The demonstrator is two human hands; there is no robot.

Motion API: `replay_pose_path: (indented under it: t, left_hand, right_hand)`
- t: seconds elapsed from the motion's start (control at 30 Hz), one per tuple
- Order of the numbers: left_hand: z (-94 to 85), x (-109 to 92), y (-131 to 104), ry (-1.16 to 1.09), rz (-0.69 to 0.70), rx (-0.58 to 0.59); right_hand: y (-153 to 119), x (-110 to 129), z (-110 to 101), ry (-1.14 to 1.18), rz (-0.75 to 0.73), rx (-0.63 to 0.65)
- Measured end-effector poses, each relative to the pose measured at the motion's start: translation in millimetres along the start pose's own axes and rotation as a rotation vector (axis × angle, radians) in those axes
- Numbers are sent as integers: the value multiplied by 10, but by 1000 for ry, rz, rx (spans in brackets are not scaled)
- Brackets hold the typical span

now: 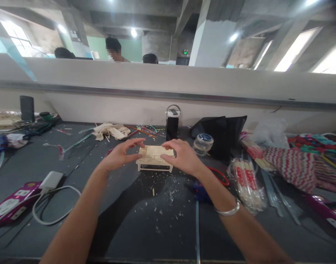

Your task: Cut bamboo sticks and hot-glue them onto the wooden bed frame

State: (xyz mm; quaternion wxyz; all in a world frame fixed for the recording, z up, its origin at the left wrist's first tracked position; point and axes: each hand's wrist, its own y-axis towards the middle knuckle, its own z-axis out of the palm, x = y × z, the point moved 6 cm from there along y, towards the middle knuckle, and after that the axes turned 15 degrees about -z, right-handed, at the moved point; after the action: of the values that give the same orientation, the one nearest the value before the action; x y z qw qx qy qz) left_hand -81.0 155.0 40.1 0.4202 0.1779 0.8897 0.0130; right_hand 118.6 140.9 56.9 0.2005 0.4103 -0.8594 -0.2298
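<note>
A small bench-like model [156, 152] of pale wooden sticks stands upright on the dark table in front of me. At its left end is my left hand [122, 156], fingers and thumb spread apart. Around the right end curves my right hand [183, 156], also with thumb and fingers apart and a silver bangle on the wrist. The fingertips overlap the model's ends in the picture; whether they touch it is unclear. Partly under my right forearm lies a dark blue tool [201, 192], with a clear glue stick [197, 231] extending from it toward me.
Small scraps [170, 194] litter the table. Behind the model stand a phone [172, 128] and, to the right, a clear jar [203, 144] and black bag [219, 137]. Packed sticks [247, 183] lie right; a purple power strip [19, 200] with a white charger [51, 180] lies left.
</note>
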Motion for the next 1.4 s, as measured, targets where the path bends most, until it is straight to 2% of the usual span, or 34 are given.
replay_pose_path:
  t: [0.1, 0.17, 0.2, 0.27, 0.43, 0.47, 0.53, 0.63, 0.7, 0.8, 0.93, 1.0, 1.03, 1.1, 1.17, 1.2, 1.27, 1.33, 1.4]
  left_hand:
    - [-88, -125, -252, -51, -106, -187]
    - [19, -245, -514, -45, -181, -242]
    - [132, -313, -660, -82, -203, -237]
    - [475, -428, -946, -209, -249, -147]
    - [1387, -588, -1476, -422, -330, 27]
    - [1512, -619, -1538, -468, -316, 55]
    - [1687, -672, -1634, -540, -304, 92]
    - [1855, -768, -1743, -604, -289, 179]
    - [1891, -801, -1802, -610, -293, 157]
    - [1830, -758, -1861, -590, -330, 7]
    - [1564, -570, -1772, -632, -391, -209]
    - [1385, -387, -1615, -740, -510, -323]
    - [1312, -299, -1500, -817, -566, -344]
    - [1195, -163, -1216, -995, -638, -333]
    - [1075, -98, -934, -1047, -666, -335]
    - [1051, -103, -814, -1060, -677, -296]
    - [1093, -238, -646, -1064, -634, -85]
    - [1102, -449, -662, -937, -504, -48]
    - [1200, -670, -826, -752, -404, -15]
  right_hand:
    - [-200, 97, -340, 29, 18, -73]
    - [-402, 220, -502, 17, 34, -97]
    - [-515, 309, -550, 22, 30, -110]
    - [-744, 524, -560, 46, 18, -118]
    - [-1214, 1163, -280, 184, -65, -136]
    - [-1289, 1263, -207, 229, -70, -134]
    - [-1439, 1386, -131, 256, -42, -215]
    - [-1672, 1399, -56, 270, 98, -353]
    - [-1802, 1357, -5, 290, 185, -420]
    - [-1898, 1247, 126, 476, 318, -414]
    - [-1870, 1096, 211, 766, 448, -413]
    - [-1826, 1050, 196, 876, 487, -451]
    - [-1798, 1051, 187, 931, 489, -466]
    - [-1737, 1106, 171, 1042, 456, -475]
    - [-1682, 1196, 161, 1127, 396, -444]
    - [-1659, 1227, 158, 1149, 375, -413]
    - [-1629, 1189, 151, 1130, 401, -349]
    - [-1612, 974, 114, 1047, 531, -365]
    - [-1587, 662, 23, 976, 684, -536]
